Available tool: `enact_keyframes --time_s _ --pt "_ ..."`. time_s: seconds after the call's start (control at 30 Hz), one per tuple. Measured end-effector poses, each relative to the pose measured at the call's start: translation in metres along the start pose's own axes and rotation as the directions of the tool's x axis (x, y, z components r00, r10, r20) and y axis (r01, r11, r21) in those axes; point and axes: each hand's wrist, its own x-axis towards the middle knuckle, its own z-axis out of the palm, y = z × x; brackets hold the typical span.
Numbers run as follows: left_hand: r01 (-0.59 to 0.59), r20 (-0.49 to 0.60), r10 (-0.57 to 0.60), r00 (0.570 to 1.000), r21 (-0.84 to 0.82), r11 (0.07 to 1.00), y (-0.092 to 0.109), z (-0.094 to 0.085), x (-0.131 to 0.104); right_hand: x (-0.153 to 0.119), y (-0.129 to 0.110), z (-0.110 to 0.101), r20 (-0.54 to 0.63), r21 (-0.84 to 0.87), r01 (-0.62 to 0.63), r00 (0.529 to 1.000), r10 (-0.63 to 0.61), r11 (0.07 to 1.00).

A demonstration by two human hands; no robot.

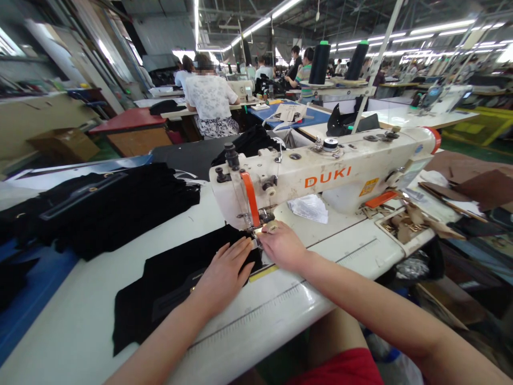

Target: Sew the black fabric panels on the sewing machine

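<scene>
Filling most of the foreground, a white table (92,299) carries everything at hand, with ruler marks printed along its front edge. On it a cream sewing machine (292,166) lettered DUKI stretches from the middle toward the right edge. A heap of black pieces (120,208) lies across the left edge, running out over a blue surface (36,305). Between that heap and the front edge, the black cloth (168,267) lies flat, its right end at the needle area and its lower left corner pointing toward the front edge. Near the table's right edge, a shallow tray (417,245) contains small loose parts, too jumbled to tell apart. The left hand (224,272) rests palm down on the cloth, fingers extended side by side and thumb set apart. The right hand (284,246) is bent, fingertips gathered close at the needle area; whether they pinch anything I cannot tell. An orange bar (250,198) stands before the machine's head. Toward the front edge from the needle lies a yellow strip (263,273); a small white piece (254,244) shows by the left fingertips.
</scene>
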Motion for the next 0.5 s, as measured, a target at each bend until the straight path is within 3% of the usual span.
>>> enact_keyframes --time_s 0.2,0.5 --pt "-0.003 -0.014 0.003 1.000 0.008 1.000 -0.0024 0.0013 0.0016 -0.0028 -0.0059 -0.0019 0.021 0.003 0.092 0.996 -0.092 0.996" --pt "0.001 -0.004 -0.001 1.000 0.035 0.999 0.0015 0.0019 -0.0028 -0.0012 -0.0076 -0.0014 0.058 -0.038 0.044 0.997 -0.042 0.998"
